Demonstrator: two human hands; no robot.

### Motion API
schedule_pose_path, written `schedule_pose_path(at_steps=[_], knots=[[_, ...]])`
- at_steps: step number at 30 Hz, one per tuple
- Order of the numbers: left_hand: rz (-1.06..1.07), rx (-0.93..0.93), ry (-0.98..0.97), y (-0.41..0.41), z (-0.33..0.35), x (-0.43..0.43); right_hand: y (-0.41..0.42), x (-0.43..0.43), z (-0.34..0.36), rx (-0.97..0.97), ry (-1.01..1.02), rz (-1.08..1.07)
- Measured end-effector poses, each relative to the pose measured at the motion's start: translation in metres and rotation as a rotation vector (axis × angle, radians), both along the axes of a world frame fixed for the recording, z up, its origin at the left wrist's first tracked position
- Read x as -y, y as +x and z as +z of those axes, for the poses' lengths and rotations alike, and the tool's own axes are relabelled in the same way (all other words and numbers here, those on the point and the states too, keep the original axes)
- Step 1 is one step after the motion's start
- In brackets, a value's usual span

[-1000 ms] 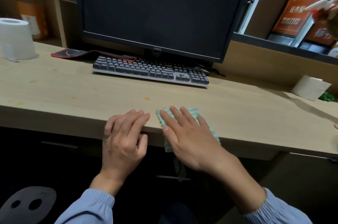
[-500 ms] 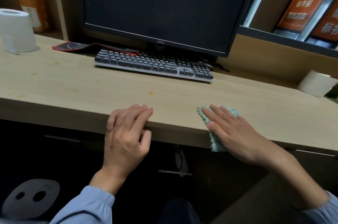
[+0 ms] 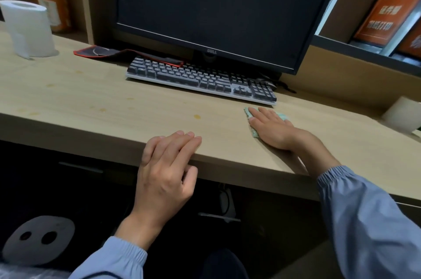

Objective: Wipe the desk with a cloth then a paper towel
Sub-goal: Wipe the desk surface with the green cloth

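A pale green cloth [image 3: 247,113] lies flat on the light wooden desk [image 3: 91,101], just in front of the keyboard's right end. My right hand [image 3: 273,129] presses flat on top of it and hides most of it. My left hand [image 3: 166,165] rests on the desk's front edge, fingers together on the top, thumb below, holding nothing. A white paper roll [image 3: 28,28] stands at the far left of the desk. Small yellowish stains [image 3: 197,116] dot the wood between my hands and further left.
A grey keyboard [image 3: 200,80] and a dark monitor [image 3: 211,10] stand at the back centre. A red-edged mouse pad [image 3: 109,52] lies left of the keyboard. A second white roll [image 3: 401,114] sits at the right. Shelves with orange books run behind.
My right hand has slid the cloth from the front edge beside my left hand to the right, then away toward the keyboard. My left hand has stayed on the edge.
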State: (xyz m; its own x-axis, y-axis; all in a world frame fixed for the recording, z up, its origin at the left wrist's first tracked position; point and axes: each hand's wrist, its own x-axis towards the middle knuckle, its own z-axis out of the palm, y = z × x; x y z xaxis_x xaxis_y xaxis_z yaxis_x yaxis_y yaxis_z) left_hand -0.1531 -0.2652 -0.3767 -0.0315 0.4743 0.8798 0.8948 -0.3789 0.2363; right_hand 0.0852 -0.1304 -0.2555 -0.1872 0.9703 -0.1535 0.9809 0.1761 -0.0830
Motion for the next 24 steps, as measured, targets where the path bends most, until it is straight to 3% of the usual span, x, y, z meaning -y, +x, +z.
schedule_pose_path(at_steps=[8, 24], knots=[[0.001, 0.008, -0.063, -0.001, 0.002, 0.003, -0.027, -0.025, 0.001, -0.010, 0.004, -0.078], [-0.054, -0.008, -0.118, -0.006, 0.005, 0.006, -0.123, -0.014, -0.007, -0.066, -0.011, 0.132]])
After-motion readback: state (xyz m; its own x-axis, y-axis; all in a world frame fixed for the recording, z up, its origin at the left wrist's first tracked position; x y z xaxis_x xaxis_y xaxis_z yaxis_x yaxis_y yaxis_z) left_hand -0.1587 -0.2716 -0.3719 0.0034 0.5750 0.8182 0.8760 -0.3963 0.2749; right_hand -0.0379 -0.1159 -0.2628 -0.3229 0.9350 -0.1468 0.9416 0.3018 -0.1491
